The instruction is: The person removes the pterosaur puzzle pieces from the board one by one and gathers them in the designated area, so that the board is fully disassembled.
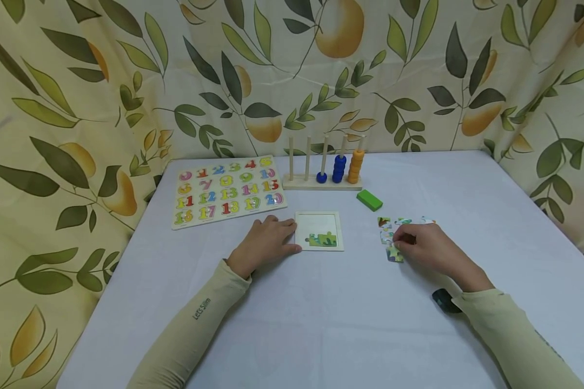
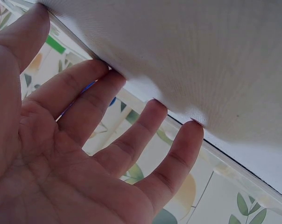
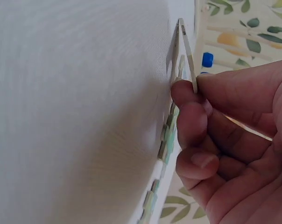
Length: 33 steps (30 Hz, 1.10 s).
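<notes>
Across the white table [image 1: 321, 335] sit a number board [image 1: 230, 192] back left, the peg stand [image 1: 316, 185] just beside it, a green block [image 1: 369, 200], the puzzle tray [image 1: 316, 222] in the middle, and loose puzzle pieces [image 1: 395, 254] to its right!

I count one number board [image 1: 239, 199], one stand [image 1: 299, 186] with five pegs [image 1: 307, 159], one green block [image 1: 369, 200], one white frame [image 1: 318, 222], one black object [image 1: 445, 301]. Loose puzzle pieces [image 1: 384, 222] (my right hand [image 1: 430, 249] intervenes): count indeterminate.

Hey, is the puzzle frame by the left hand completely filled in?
No, the puzzle frame holds only some green pieces near its bottom edge, with bare space above them.
</notes>
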{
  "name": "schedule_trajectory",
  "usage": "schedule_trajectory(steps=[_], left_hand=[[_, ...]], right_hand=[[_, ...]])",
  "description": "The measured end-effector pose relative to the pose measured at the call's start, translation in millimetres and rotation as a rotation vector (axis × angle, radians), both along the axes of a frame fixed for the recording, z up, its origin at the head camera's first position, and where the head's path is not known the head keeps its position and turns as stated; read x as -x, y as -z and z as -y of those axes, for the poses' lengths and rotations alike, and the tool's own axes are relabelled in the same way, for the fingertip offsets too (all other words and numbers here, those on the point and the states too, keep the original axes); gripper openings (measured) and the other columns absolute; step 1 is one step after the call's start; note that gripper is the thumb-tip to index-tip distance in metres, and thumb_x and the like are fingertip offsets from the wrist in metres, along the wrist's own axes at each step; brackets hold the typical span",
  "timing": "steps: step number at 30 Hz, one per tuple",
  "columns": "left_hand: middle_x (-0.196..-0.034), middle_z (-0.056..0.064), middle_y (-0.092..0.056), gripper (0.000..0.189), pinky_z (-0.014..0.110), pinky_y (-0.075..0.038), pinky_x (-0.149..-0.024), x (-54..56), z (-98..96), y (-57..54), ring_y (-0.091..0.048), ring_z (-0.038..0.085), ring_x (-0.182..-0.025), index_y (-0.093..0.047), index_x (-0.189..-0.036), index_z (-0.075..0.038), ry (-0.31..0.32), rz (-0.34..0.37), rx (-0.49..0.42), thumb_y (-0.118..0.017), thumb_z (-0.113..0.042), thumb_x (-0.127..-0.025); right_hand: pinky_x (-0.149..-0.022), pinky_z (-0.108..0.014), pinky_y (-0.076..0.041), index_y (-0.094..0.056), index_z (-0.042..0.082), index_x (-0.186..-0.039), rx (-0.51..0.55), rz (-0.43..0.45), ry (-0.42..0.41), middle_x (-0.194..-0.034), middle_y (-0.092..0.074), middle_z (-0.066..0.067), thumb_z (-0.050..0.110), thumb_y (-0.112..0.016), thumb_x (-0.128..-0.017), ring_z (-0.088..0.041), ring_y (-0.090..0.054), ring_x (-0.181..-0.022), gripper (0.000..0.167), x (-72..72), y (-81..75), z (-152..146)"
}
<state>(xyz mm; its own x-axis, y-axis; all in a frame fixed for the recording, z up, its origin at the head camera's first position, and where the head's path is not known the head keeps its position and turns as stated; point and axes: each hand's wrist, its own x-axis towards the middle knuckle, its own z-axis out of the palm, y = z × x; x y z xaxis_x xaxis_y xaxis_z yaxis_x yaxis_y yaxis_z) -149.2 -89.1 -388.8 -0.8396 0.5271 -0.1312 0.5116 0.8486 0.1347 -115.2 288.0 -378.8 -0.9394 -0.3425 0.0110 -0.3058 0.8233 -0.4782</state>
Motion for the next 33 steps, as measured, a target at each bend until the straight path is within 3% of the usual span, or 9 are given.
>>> schedule_trajectory(steps=[7, 19, 33], left_hand=[[-0.162, 0.001, -0.052, 0.067, 0.058, -0.047, -0.105, 0.5, 0.3, 1.5, -0.051, 0.034, -0.141, -0.057, -0.157, -0.013, -0.008, 0.009, -0.009, -0.069, -0.052, -0.104], [-0.162, 0.001, -0.053, 0.067, 0.057, -0.048, -0.104, 0.6, 0.1, -1.1, -0.052, 0.033, -0.14, -0.057, -0.157, -0.013, -0.006, 0.011, -0.01, -0.068, -0.053, -0.104], [-0.162, 0.001, -0.052, 0.068, 0.056, -0.047, -0.105, -0.6, 0.5, 0.5, -0.051, 0.033, -0.14, -0.057, -0.157, -0.013, -0.017, 0.026, -0.019, -0.068, -0.053, -0.104]], right_hand=[[-0.08, -0.048, -0.05, -0.078, 0.002, -0.102, -0.03, -0.054, 0.016, -0.09, -0.074, 0.0, 0.004, -0.075, -0.097, -0.019, -0.061, -0.081, 0.006, -1.5, -3.5, 0], [-0.072, -0.04, -0.053, -0.076, -0.002, -0.104, -0.014, -0.094, 0.016, -0.09, -0.075, -0.003, 0.004, -0.074, -0.099, -0.019, -0.063, -0.08, 0.008, 2.3, -11.9, 1], [-0.073, -0.033, -0.055, -0.078, -0.002, -0.109, 0.078, -0.003, -0.042, -0.097, -0.075, -0.004, 0.004, -0.071, -0.101, -0.019, -0.062, -0.082, 0.012, 12.8, -18.8, 28]])
